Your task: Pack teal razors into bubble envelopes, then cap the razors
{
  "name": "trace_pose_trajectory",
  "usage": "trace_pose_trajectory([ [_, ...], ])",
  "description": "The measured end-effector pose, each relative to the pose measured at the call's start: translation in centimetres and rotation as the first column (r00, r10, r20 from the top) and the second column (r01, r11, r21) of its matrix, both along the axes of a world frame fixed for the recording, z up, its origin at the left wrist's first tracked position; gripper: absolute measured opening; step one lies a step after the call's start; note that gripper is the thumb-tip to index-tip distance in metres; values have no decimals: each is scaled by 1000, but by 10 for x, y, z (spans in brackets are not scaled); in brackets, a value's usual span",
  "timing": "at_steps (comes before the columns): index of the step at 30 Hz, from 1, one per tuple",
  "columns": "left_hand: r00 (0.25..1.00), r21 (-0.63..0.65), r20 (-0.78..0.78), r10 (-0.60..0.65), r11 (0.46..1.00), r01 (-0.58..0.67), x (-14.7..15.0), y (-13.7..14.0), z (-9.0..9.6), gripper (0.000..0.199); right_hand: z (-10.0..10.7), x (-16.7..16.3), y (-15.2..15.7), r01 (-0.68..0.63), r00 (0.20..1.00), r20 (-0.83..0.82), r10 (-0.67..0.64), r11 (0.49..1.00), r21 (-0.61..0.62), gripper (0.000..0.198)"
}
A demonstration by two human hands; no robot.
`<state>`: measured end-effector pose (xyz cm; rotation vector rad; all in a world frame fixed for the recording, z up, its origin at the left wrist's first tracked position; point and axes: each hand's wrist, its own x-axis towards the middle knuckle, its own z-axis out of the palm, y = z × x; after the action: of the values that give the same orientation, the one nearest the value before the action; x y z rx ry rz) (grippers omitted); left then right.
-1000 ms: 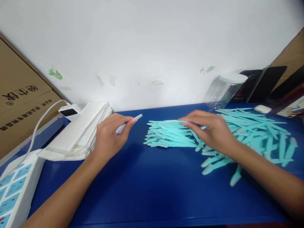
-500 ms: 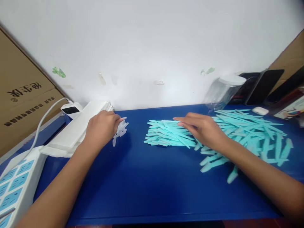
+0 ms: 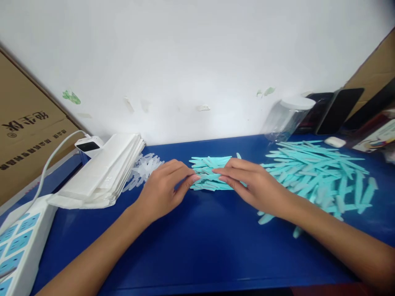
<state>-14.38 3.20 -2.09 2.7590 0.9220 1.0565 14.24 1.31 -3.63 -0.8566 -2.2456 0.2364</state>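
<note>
Both of my hands meet over a neat stack of turquoise eyebrow razors (image 3: 212, 161). My right hand (image 3: 254, 183) is closed in a pinch on one turquoise eyebrow razor (image 3: 210, 177), which lies level and points left. Facing it, my left hand (image 3: 169, 187) pinches thumb against forefinger at the razor's left end. A small clear plastic cap seems to sit in that pinch, mostly hidden by the fingertips. Behind my left hand, a heap of similar clear caps (image 3: 145, 166) lies on the table. A larger, looser pile of turquoise razors (image 3: 321, 176) spreads beyond my right hand.
White packaging sleeves (image 3: 98, 168) are stacked at left, near a white power strip (image 3: 37, 242) and a cabled white device (image 3: 89, 144). A clear jar (image 3: 282, 121) and a dark phone (image 3: 339, 111) stand at back right. A wall (image 3: 197, 70) bounds the blue table (image 3: 197, 246).
My left hand has come right, from the clear caps to the razor stack. My right hand has shifted slightly left and down with a razor, bringing the fingertips close together.
</note>
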Motion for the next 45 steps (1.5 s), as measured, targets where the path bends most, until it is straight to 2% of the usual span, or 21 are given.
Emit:
trace_pose_trajectory([
  [3, 1000, -34, -4, -11, 999, 11, 5, -5, -2, 18, 0, -6, -5, -6, 1000, -16, 6, 999, 32, 28],
  [7, 987, -28, -117, 114, 993, -118, -6, 4, -4, 26, 3, -2, -5, 68, 998, 6, -68, 997, 44, 15],
  [10, 954, 51, -188, 232, 973, -226, -18, 15, -2, 31, 6, 9, 3, 154, 988, 9, -155, 987, 43, 12],
  [16, 851, 214, -256, 459, 885, -413, -42, 31, 2, 33, 0, 28, 25, 312, 945, -76, -317, 947, -72, 10],
  [20, 820, 242, -285, 497, 865, -440, -44, 32, 3, 34, -11, 27, 29, 377, 917, -94, -387, 920, -112, 11],
  [24, 825, 248, -285, 487, 869, -428, -40, 28, 2, 35, -16, 23, 26, 429, 900, -57, -432, 901, -60, 13],
  [27, 823, 256, -282, 493, 865, -431, -41, 28, 2, 36, -18, 20, 26, 401, 915, -26, -402, 915, -33, 13],
  [33, 817, 237, -295, 495, 866, -439, -43, 29, 2, 34, -21, 15, 31, 216, 976, -7, -216, 975, -47, 16],
  [39, 826, 245, -283, 487, 870, -428, -41, 28, 2, 34, -22, 21, 31, 227, 971, 110, -214, 967, -117, 36],
  [45, 826, 254, -286, 485, 870, -422, -43, 28, 2, 33, -26, 21, 35, 172, 981, 98, -165, 983, -64, 22],
])
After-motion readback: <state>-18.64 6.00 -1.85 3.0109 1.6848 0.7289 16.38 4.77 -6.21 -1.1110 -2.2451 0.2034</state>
